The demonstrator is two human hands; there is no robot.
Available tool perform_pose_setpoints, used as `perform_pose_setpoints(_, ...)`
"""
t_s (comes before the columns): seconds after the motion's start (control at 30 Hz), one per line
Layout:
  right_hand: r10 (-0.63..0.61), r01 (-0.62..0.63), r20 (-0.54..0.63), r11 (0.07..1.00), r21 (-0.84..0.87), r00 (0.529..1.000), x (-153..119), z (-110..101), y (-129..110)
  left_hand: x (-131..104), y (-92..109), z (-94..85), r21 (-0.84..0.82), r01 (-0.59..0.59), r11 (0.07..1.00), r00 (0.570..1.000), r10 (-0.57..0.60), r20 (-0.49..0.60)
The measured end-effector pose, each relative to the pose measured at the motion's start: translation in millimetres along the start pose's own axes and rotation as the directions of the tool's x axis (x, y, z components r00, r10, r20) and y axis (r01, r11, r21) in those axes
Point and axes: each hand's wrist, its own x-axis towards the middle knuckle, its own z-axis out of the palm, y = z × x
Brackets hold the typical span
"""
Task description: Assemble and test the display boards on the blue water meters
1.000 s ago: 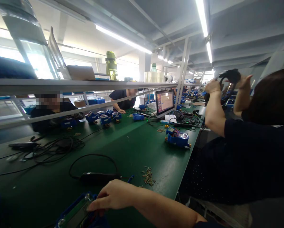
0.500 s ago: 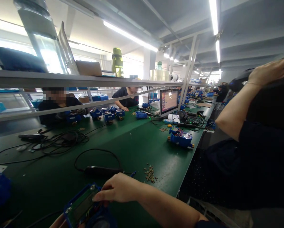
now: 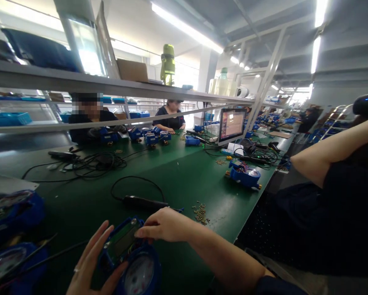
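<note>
A blue water meter [image 3: 140, 273] with a round dial and a green circuit board [image 3: 124, 241] lies at the bottom centre of the green table [image 3: 184, 176]. My right hand [image 3: 164, 226] pinches the far right edge of its board housing. At the near left side, my left hand [image 3: 93, 262] has its fingers spread around the housing, the thumb touching beside the dial. Just beyond sits a black electric screwdriver [image 3: 144, 203] with its cable. A pile of small screws [image 3: 201, 214] lies right of the screwdriver tip.
More blue meters [image 3: 10, 262] stand at the left; another meter [image 3: 244, 175] is near the right edge. Tangled cables [image 3: 101, 160] and a monitor [image 3: 232, 125] lie beyond. Two people sit opposite under a shelf [image 3: 110, 82]. At the right, a person's raised arm [image 3: 334, 147] shows.
The view has tilted down and shifted left, bringing the dial into view. My left hand has come up into sight beside the meter, fingers spread. My right hand keeps its place on the housing.
</note>
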Motion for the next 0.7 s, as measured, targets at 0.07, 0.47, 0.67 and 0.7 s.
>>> perform_pose_setpoints(0.07, 0.002, -0.002, -0.005, 1.000, -0.016, 1.000, 0.1, 1.4, 0.3, -2.4, 10.5, -1.9, -0.039, 0.103, 0.994, 0.991, -0.099, 0.093)
perform_pose_setpoints(0.47, 0.019, -0.014, 0.064, 0.997, -0.079, 0.998, 4.3, 9.2, 7.3, -7.1, 36.5, -7.6, -0.122, -0.134, 0.983, 0.991, 0.134, -0.010)
perform_pose_setpoints(0.67, 0.055, -0.047, 0.067, 0.992, -0.114, 0.996, 4.5, 9.8, 9.6, -6.9, 41.4, -8.7, -0.139, -0.126, 0.982, 0.992, 0.127, 0.000)
perform_pose_setpoints(0.7, 0.061, -0.054, 0.062, 0.992, -0.114, 0.996, 4.7, 10.3, 9.4, -6.9, 41.3, -8.7, -0.138, -0.119, 0.983, 0.993, 0.120, 0.001)
